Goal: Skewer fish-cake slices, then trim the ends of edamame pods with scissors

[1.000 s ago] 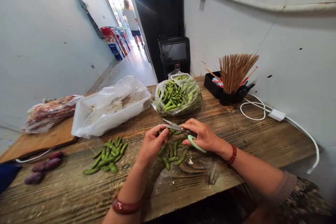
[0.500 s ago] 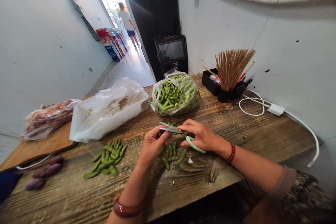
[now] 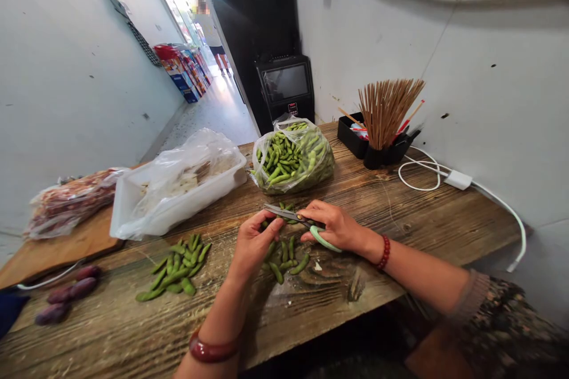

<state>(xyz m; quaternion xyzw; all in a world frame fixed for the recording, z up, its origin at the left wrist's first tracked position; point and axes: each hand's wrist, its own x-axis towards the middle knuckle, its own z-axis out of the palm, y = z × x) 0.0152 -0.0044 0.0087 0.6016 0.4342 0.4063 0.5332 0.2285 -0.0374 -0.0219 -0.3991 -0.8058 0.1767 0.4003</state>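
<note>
My right hand point(image 3: 329, 224) is closed round the light-green handles of a pair of scissors point(image 3: 288, 213). The blades point left and look nearly closed, their tips at the fingers of my left hand point(image 3: 253, 243). That hand is pinched, and a green pod partly shows at its fingertips, mostly hidden. Under and between my hands lie several loose edamame pods point(image 3: 287, 263) on the wooden table. To the left sits another pile of edamame pods point(image 3: 180, 266). Behind my hands stands a clear plastic bag point(image 3: 326, 169) full of edamame.
A white plastic tub point(image 3: 178, 213) with a bag over it stands left, beside bagged meat point(image 3: 73, 198) on a cutting board point(image 3: 66, 249). Purple oval fruits point(image 3: 84, 288) lie front left. Skewers point(image 3: 386, 112), a black box point(image 3: 353, 139) and a white cable point(image 3: 495, 195) are right. A person point(image 3: 211, 29) stands beyond the doorway.
The scissor blades have swung from spread apart to nearly closed at my left fingertips. The whole view has shifted slightly, and the person in the doorway has turned.
</note>
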